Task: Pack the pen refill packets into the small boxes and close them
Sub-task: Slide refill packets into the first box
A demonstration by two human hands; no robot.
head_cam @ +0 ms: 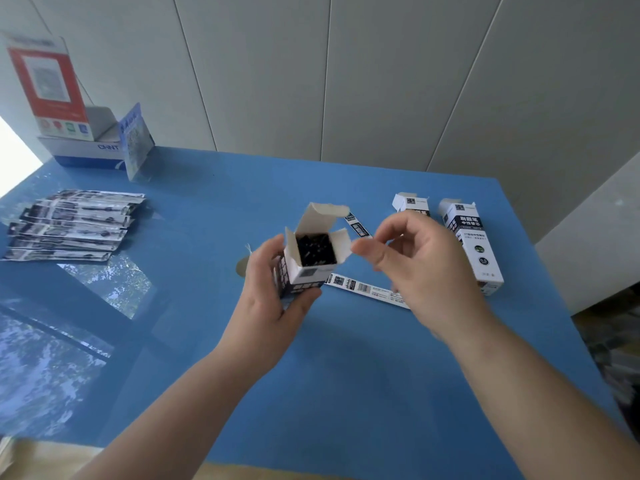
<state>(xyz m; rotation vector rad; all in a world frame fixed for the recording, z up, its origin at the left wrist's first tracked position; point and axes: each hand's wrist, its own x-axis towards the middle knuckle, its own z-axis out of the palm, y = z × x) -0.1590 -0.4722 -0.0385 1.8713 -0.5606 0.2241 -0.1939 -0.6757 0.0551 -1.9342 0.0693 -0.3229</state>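
My left hand [266, 289] grips a small white and black box [306, 268] upright above the table, its top flaps standing open and dark refill ends showing inside. My right hand [412, 261] hovers just right of the box with fingers loosely curled, thumb tip near the right side flap, holding nothing that I can see. Two more small boxes [474, 244] lie at the right, one [412, 204] partly hidden behind my right hand. A loose refill packet [367, 289] lies flat under my hands. A pile of several refill packets [69, 225] sits at the left.
The blue table [346, 375] has a glossy surface reflecting a window at the left. A blue and white carton with a red sign stand [55, 95] and a blue card [136, 140] sit at the far left corner. Another packet [358, 228] pokes out behind the held box.
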